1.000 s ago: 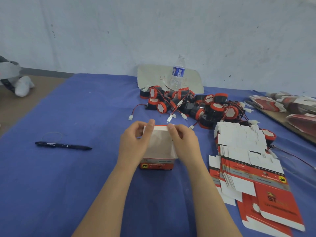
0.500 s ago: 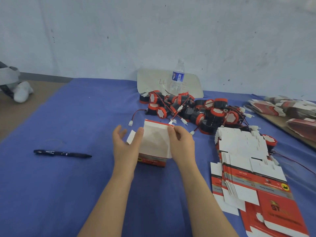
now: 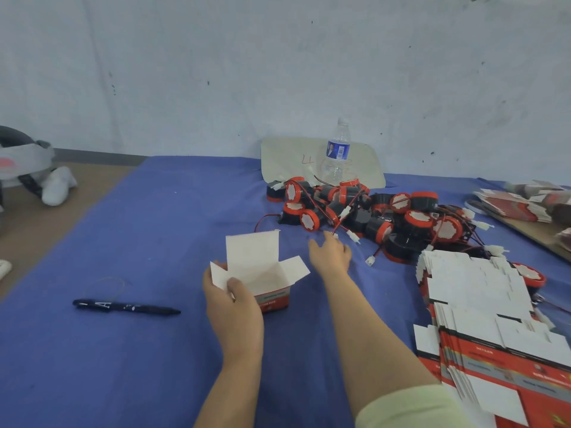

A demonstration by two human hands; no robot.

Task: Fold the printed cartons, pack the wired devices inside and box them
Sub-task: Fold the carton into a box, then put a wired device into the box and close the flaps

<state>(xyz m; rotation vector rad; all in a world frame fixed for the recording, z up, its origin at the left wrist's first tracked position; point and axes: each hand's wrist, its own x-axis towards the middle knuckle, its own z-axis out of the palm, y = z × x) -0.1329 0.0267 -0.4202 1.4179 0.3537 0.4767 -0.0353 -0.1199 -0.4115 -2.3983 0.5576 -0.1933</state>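
Observation:
A small red-and-white printed carton stands on the blue cloth with its top flaps open and its white inside showing. My left hand holds its near left corner, thumb over the front edge. My right hand is stretched out past the carton, fingers relaxed, holding nothing, just short of a white connector on a red wire. The pile of black-and-red wired devices lies beyond it. A stack of flat printed cartons sits at the right.
A black pen lies left of the carton. A water bottle stands before a pale board at the wall. More flat cartons lie on a board at far right. A white headset sits far left.
My right hand let go of the carton and reached forward toward the device pile. The left hand shifted to the carton's near corner, and the flaps now stand open.

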